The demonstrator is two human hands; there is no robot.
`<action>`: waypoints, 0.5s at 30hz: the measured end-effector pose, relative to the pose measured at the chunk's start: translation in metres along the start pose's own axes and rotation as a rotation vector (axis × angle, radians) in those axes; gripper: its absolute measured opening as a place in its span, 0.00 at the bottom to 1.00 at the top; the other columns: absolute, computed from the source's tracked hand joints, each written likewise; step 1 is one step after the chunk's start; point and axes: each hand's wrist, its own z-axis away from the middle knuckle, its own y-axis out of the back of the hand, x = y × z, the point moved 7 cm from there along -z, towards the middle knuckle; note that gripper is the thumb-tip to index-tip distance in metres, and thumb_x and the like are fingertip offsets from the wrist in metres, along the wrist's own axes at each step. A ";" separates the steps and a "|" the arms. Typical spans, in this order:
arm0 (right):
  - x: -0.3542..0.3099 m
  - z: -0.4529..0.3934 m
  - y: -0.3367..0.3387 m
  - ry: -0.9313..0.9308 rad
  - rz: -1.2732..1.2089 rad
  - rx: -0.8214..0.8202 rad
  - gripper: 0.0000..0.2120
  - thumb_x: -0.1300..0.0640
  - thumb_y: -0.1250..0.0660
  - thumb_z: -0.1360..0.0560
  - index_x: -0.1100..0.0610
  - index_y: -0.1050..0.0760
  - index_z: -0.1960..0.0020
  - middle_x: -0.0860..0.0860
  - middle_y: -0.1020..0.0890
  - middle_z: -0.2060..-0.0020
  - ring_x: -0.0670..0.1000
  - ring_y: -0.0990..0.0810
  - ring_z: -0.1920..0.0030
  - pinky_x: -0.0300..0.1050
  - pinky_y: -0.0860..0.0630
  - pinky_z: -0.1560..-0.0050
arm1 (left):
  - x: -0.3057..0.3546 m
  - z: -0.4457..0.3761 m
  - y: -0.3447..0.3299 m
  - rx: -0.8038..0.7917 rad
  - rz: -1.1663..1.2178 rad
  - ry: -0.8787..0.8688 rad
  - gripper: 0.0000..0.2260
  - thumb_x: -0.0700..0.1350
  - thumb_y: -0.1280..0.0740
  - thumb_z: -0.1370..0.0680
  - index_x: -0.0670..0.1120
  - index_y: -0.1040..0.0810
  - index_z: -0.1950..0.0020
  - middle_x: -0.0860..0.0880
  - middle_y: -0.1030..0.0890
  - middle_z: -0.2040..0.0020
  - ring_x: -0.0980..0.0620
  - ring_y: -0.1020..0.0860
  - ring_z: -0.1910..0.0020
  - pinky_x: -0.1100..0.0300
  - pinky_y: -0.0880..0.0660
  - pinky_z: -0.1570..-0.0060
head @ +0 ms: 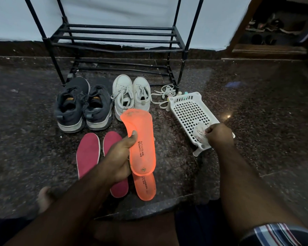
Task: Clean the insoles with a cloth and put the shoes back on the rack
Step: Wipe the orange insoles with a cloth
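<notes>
My left hand (119, 157) grips an orange insole (140, 135) by its edge, held up over the floor. A second orange insole (145, 188) lies on the floor just below it. Two pink insoles (88, 153) lie side by side to the left, the right one partly hidden by my hand. My right hand (218, 133) pinches a crumpled white cloth (199, 132) inside a white plastic basket (188, 107). A dark grey pair of shoes (82, 105) and a white pair (131, 95) stand in front of the black rack (114, 39).
Loose white laces (163, 95) lie between the white shoes and the basket. Small bottles (182, 94) stand behind the basket. The floor is dark speckled stone. More footwear sits in a wooden shelf (268, 32) at the upper right. My bare foot (44, 196) is at lower left.
</notes>
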 end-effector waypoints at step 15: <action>-0.129 0.112 -0.048 0.031 -0.874 -0.743 0.06 0.59 0.32 0.22 0.60 0.21 0.47 0.52 0.17 0.66 0.47 0.21 0.70 0.40 0.24 0.70 | -0.011 -0.003 0.015 0.092 -0.211 -0.017 0.15 0.47 0.39 0.15 0.42 0.24 0.31 0.45 0.15 0.45 0.48 0.17 0.51 0.49 0.21 0.46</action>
